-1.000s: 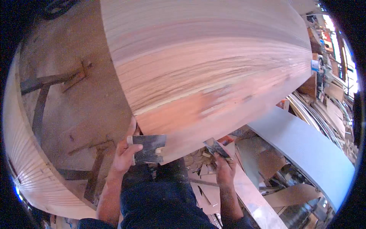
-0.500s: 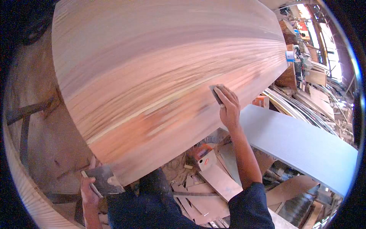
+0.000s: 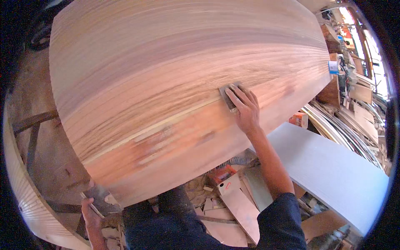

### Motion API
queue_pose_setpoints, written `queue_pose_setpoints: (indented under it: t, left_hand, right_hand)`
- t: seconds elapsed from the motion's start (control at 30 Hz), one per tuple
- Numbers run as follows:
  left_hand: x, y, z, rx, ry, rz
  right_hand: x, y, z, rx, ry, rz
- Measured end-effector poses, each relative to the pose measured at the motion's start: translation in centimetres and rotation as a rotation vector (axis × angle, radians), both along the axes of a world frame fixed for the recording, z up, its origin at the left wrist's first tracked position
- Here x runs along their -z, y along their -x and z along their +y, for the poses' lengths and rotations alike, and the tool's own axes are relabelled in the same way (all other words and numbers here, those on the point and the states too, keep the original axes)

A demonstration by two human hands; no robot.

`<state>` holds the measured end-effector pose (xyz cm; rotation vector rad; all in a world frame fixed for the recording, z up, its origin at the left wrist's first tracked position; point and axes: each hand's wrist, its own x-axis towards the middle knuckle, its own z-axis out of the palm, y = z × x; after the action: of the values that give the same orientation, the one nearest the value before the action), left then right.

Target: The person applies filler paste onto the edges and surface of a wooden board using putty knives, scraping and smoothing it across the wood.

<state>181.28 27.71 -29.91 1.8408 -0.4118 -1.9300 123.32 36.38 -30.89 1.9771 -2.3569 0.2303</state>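
Observation:
A large wooden board (image 3: 175, 66) with streaked grain slants across most of the view, with brownish filler-like patches (image 3: 152, 139) near its lower edge. My right hand (image 3: 246, 111) grips a thin dark scraper (image 3: 226, 98) and presses it against the board, fingers extended over its back. At the board's lower left corner, my left hand (image 3: 90, 213) holds a dark flat plate (image 3: 100, 196) with a pale edge. A cream lump (image 3: 111, 199), which looks like putty, sits on that plate. Part of my left fingers is hidden behind the plate.
A pale grey panel (image 3: 333, 166) extends to the right under my right arm. Wood offcuts (image 3: 241, 204) and an orange box (image 3: 223, 173) lie below. Long strips (image 3: 337, 129) are stacked at right, near a blue-and-white can (image 3: 333, 67). A curved wooden edge (image 3: 31, 204) runs along the left.
My right hand and scraper have moved slightly up and left over the board, and the scraper now lies flatter and shows more. My left hand still holds the plate at the corner.

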Motion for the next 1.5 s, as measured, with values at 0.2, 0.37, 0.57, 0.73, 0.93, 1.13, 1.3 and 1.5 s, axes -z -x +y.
queue_pose_setpoints:
  t: [0.2, 0.37, 0.57, 0.73, 0.93, 1.13, 1.3, 1.5]
  left_hand:
    - [-0.6, 0.6, 0.6, -0.069, -0.051, 0.008]
    - [-3.4, 0.9, -0.8, -0.060, 0.017, 0.104]
    - [-3.6, 1.1, -1.8, 0.041, 0.017, 0.091]
    - [-7.7, 6.3, -1.7, -0.133, 0.112, 0.271]
    - [-10.7, 14.8, -1.2, 0.103, 0.310, -0.072]
    - [-13.2, 18.8, -5.1, 0.454, 0.562, 0.120]
    - [-10.5, 18.2, -5.4, 0.311, 0.607, 0.005]
    - [-8.9, 14.8, -3.7, 0.081, 0.307, -0.077]
  right_hand:
    - [-4.6, -0.6, 0.0, -0.019, -0.270, -0.044]
    - [-4.7, -3.0, -1.6, -0.015, -0.042, -0.092]
    - [-2.4, -3.8, -2.0, 0.011, -0.128, -0.080]
    - [-9.9, -6.4, -0.5, -0.007, -0.267, -0.258]
    - [-18.6, -16.1, -2.8, -0.436, -0.213, -0.459]
    - [-19.7, -18.1, -6.9, -0.657, -0.183, -0.230]
    - [-17.0, -15.4, -5.4, -0.566, -0.348, -0.256]
    - [-10.6, -5.4, -1.9, -0.031, -0.114, -0.271]
